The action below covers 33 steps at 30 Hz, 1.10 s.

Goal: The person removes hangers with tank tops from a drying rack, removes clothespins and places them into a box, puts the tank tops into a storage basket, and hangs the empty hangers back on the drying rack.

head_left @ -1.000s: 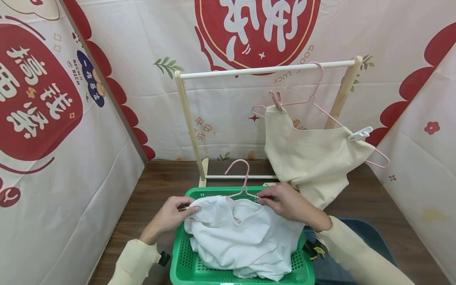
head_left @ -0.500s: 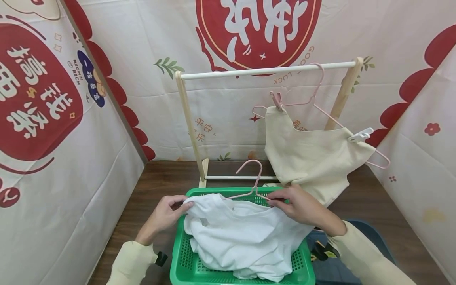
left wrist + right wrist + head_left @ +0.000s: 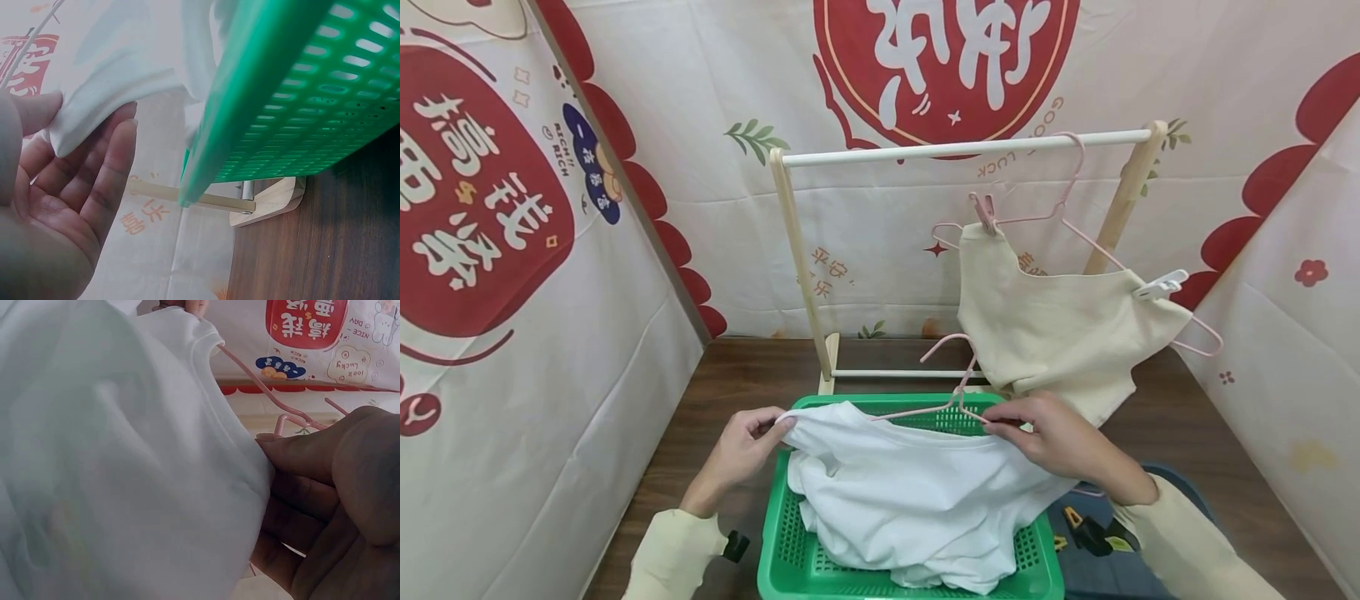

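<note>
A white shirt (image 3: 917, 500) lies bunched over the green basket (image 3: 775, 533), its neckline drawn out between both hands. My left hand (image 3: 739, 450) pinches the shirt's left shoulder between thumb and fingers; the left wrist view shows a fold of cloth (image 3: 94, 109) there. A pink clothes hanger (image 3: 958, 392) is partly inside the neckline, its hook leaning up to the right and opening left. At the other shoulder, my right hand (image 3: 1048, 437) pinches the shirt's edge together with the hanger's right arm. The rest of the hanger is hidden under the cloth.
Behind the basket stands a wooden rack with a white rail (image 3: 925, 152). A cream garment (image 3: 1052, 317) hangs from it on another pink hanger, held by a pink clip (image 3: 985, 212) and a white clip (image 3: 1161, 285). A dark blue bin (image 3: 1105, 567) sits right of the basket.
My hands have moved apart, the right one further right with the hanger, the left slightly left. The hook has shifted right and leans more, and the neckline is stretched wider.
</note>
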Each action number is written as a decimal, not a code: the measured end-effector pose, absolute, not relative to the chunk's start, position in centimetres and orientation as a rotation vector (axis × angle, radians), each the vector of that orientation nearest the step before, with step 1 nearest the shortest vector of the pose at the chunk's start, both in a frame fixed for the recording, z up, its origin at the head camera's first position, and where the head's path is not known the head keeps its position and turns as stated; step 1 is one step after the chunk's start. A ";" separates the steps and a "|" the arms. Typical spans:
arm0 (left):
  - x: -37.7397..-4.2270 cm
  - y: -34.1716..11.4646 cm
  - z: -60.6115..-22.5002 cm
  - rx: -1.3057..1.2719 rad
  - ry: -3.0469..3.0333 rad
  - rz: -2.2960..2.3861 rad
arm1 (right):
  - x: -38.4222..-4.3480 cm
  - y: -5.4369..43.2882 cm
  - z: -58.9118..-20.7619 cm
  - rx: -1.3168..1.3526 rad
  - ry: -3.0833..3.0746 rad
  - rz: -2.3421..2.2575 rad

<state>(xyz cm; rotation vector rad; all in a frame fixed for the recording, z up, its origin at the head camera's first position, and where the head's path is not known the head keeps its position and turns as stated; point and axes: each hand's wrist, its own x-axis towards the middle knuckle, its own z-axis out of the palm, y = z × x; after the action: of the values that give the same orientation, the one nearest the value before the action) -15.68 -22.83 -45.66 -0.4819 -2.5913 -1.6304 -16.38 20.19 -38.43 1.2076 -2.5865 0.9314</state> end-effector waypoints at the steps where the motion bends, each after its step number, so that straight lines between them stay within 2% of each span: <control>1: -15.7 -22.8 -45.6 -0.470 -2.593 -1.635 | -16.3 20.3 -38.4 1.205 -2.586 0.938; 13: -15.7 -22.6 -45.4 -0.242 -2.623 -1.658 | -15.9 21.4 -38.3 1.181 -2.551 1.021; 22: -15.6 -22.6 -45.3 -0.185 -2.650 -1.641 | -15.8 22.0 -38.4 1.165 -2.535 1.014; 33: -15.3 -22.5 -45.0 -0.183 -2.661 -1.654 | -15.9 22.8 -38.2 0.977 -2.675 0.979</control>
<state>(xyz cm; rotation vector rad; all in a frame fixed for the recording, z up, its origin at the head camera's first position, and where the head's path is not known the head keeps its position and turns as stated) -15.35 -22.53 -44.99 -0.1826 -2.6605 -1.6539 -15.86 22.81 -38.19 0.9768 -2.6750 0.9788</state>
